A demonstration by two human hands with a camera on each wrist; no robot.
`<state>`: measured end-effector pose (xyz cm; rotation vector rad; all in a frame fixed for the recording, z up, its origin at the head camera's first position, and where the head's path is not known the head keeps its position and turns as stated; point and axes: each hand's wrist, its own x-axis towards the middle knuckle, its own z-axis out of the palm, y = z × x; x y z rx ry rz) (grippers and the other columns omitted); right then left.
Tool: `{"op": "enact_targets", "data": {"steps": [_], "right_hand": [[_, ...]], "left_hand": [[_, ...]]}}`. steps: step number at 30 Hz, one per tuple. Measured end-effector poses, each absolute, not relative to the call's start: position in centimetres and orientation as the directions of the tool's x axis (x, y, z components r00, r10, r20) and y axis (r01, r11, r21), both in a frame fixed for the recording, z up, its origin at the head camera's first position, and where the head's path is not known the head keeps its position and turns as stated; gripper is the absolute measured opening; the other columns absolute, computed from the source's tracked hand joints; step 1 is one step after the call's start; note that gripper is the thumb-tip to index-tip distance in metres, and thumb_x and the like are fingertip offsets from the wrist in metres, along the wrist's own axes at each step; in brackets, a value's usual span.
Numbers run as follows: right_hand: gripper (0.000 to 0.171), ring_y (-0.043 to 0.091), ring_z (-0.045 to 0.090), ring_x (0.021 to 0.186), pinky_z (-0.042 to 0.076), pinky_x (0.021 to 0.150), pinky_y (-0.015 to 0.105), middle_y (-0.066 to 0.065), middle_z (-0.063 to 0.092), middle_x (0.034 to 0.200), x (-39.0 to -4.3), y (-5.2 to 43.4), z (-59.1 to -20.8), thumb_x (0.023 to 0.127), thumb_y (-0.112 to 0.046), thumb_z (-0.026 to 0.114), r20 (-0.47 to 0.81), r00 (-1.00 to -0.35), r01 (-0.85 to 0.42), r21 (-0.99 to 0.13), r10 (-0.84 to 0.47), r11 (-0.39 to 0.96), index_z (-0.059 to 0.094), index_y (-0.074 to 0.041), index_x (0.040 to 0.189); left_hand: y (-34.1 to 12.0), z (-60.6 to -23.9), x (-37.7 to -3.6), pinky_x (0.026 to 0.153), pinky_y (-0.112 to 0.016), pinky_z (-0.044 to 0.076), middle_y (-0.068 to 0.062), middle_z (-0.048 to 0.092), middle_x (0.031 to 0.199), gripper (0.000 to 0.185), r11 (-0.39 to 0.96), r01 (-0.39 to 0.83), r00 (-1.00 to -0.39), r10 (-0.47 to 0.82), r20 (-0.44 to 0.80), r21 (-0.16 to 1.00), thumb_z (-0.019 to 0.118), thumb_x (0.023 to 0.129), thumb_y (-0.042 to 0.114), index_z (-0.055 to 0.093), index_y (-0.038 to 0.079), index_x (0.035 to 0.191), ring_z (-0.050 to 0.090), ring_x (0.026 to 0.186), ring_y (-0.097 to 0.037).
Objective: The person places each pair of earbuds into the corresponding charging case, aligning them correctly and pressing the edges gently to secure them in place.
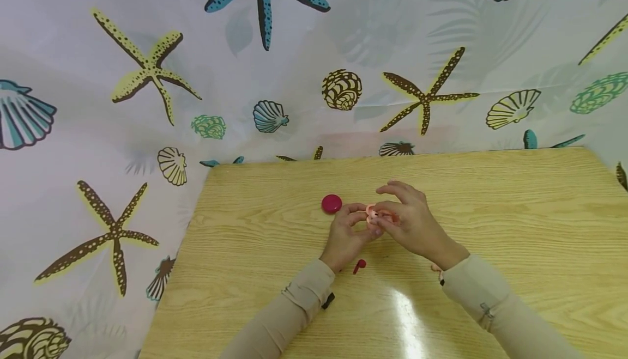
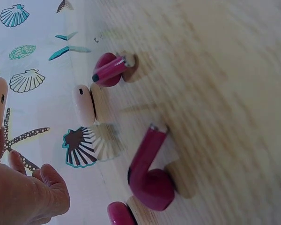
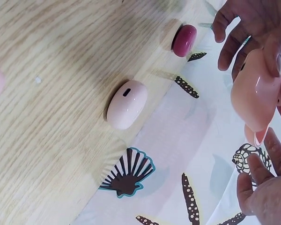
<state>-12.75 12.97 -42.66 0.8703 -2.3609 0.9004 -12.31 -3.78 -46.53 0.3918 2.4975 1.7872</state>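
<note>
Peach earbud case (image 3: 255,96) is up off the bench (image 1: 245,228), left hand (image 1: 345,235) gripping its shell, right hand (image 1: 416,227) pinching what looks like a pale earbud (image 1: 374,214) at it — probably light, stiff, slick; hold by the rounded sides.

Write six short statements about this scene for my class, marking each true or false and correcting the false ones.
1. The left hand holds a peach case. True.
2. The magenta case is stacked on another case. False: it and the pale pink case rest apart on the table.
3. Starfish are printed on the backdrop. True.
4. Only one magenta earbud is visible. False: the left wrist view shows two magenta earbuds.
5. The tabletop has wood grain. True.
6. Both sleeves are black. False: they are beige.
</note>
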Motion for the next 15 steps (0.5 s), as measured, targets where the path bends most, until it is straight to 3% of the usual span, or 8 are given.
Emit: {"op": "enact_targets", "data": {"steps": [15], "right_hand": [[0.018,0.041,0.050,0.121,0.033,0.097,0.068,0.017,0.064,0.118,-12.54,13.20,-42.94,0.074,-0.009,0.080,0.550,-0.725,-0.671,-0.430,-0.414,0.605,0.076,-0.007,0.091]], "left_hand": [[-3.87,-46.41,-12.45,0.106,-0.044,0.034,-0.004,0.055,0.123,0.023,0.333,0.154,-0.973,0.214,0.084,0.930,0.076,0.081,0.024,0.074,0.009,0.098,0.048,0.120,-0.020]]}}
